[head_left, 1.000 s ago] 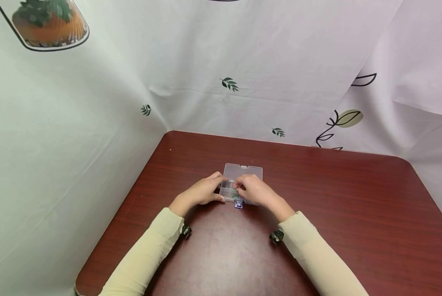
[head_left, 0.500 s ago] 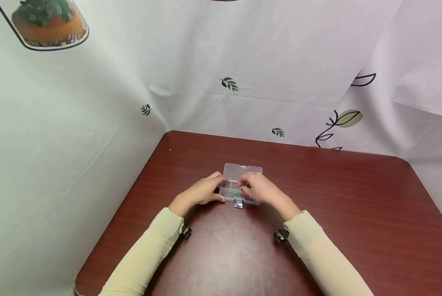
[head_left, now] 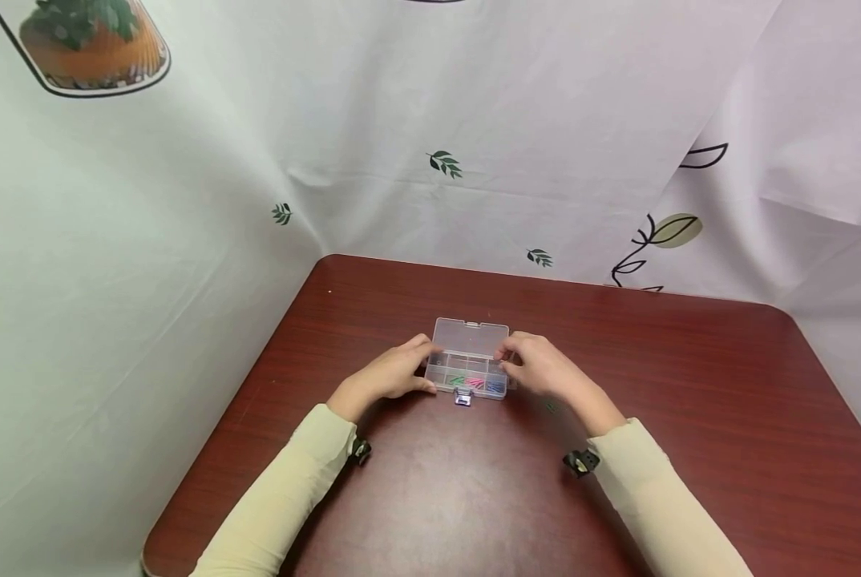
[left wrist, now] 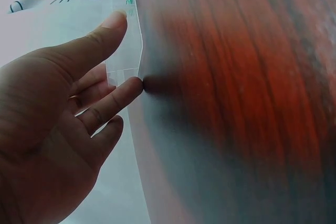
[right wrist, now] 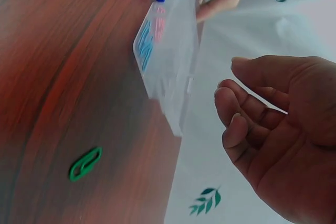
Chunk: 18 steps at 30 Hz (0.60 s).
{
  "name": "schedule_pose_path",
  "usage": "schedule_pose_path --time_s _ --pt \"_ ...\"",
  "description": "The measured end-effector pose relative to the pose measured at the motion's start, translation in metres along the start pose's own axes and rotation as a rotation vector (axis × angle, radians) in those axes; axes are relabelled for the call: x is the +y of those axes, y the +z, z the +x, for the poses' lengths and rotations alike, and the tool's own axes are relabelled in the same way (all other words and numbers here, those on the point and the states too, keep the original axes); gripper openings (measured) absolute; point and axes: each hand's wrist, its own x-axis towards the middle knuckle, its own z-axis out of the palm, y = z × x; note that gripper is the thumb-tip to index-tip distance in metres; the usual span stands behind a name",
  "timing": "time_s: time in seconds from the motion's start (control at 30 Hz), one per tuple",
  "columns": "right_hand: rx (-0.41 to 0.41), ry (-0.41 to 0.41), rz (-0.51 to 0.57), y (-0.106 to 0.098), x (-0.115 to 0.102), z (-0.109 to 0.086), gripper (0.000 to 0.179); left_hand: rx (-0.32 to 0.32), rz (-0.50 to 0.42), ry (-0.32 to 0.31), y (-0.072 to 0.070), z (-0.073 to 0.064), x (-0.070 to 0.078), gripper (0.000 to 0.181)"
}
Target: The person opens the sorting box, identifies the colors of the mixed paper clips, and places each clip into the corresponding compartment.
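A clear plastic compartment box (head_left: 436, 375) lies on the table with its lid (head_left: 471, 335) raised at the back. Its front compartments contain green paper clips (head_left: 458, 380), pink clips (head_left: 474, 382) and blue clips (head_left: 495, 386). My left hand (head_left: 396, 371) holds the box's left end between thumb and fingers. Past the right end hovers my right hand (head_left: 542, 366), its fingers loosely bent, with a gap to the thumb and nothing visible between them. A single green paper clip (right wrist: 85, 163) lies on the table to the right of the box.
A blue-purple latch (head_left: 462, 397) juts from the box's front edge. The reddish-brown table (head_left: 690, 401) extends to both sides. A white cloth backdrop (head_left: 373, 160) with leaf prints hangs along the back and left.
My right hand has moved from above the compartments rightward, past the box's right end, uncovering the pink and blue clips. My left hand has stayed at the left end.
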Motion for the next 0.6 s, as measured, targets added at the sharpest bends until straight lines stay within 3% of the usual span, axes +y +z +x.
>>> schedule_pose_path --time_s 0.6 --pt "0.088 0.071 -0.021 -0.005 0.027 -0.037 0.007 0.002 -0.013 0.003 -0.001 -0.001 0.002 0.068"
